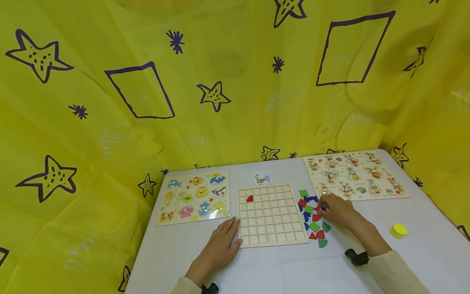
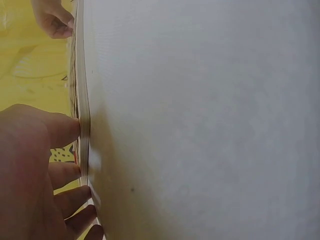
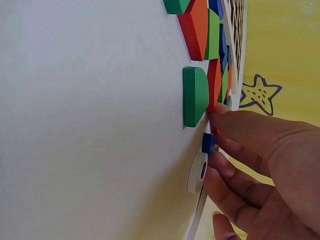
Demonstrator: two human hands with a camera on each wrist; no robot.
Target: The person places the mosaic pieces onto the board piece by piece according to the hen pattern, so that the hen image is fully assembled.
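My left hand (image 1: 220, 247) rests at the left edge of a square wooden grid board (image 1: 273, 214), its fingertips and thumb touching the rim. One red quarter-circle piece (image 1: 250, 199) sits in a cell near the board's upper left. Right of the board, my right hand (image 1: 338, 210) reaches into a spread of coloured pieces and pinches a red piece (image 3: 214, 127) between thumb and forefinger, largely hidden by them. A green piece (image 3: 195, 96), a blue piece (image 3: 206, 143) and a small white round thing with a dark centre (image 3: 197, 173) lie close to those fingers.
A small pattern card (image 1: 262, 178) lies behind the board. Sea-animal puzzle (image 1: 160, 220) is at the left, another picture puzzle (image 1: 398, 192) at the back right. A yellow round object (image 1: 398, 231) stands on the right. Yellow patterned cloth (image 1: 235, 134) hangs behind the white table (image 1: 279, 269).
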